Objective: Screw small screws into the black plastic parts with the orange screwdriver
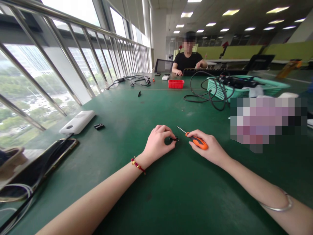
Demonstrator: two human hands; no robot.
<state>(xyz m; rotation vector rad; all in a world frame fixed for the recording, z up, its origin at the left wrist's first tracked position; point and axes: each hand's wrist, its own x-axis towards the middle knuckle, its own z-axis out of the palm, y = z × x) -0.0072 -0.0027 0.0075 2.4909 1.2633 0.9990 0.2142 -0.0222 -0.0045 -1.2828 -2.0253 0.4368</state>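
My right hand (pixel 206 145) is closed round the orange and black handle of a screwdriver (pixel 200 142). Its thin metal shaft points up and to the left, over the green table (pixel 137 195). Left of it, my left hand (pixel 160 140) pinches a small black part (pixel 173 139) between thumb and fingers, at or just above the tabletop. The fingers partly hide that part, and its exact kind is too small to tell. The screwdriver's tip lies apart from the black part, a little beyond it.
A black piece (pixel 99 126) and a white power bank (pixel 77 122) lie left, near a phone (pixel 61 151). Farther back are a small black piece (pixel 139 94), cables (pixel 139 80), a red tray (pixel 176 84) and a teal basket (pixel 271 85). A person (pixel 189 57) sits opposite.
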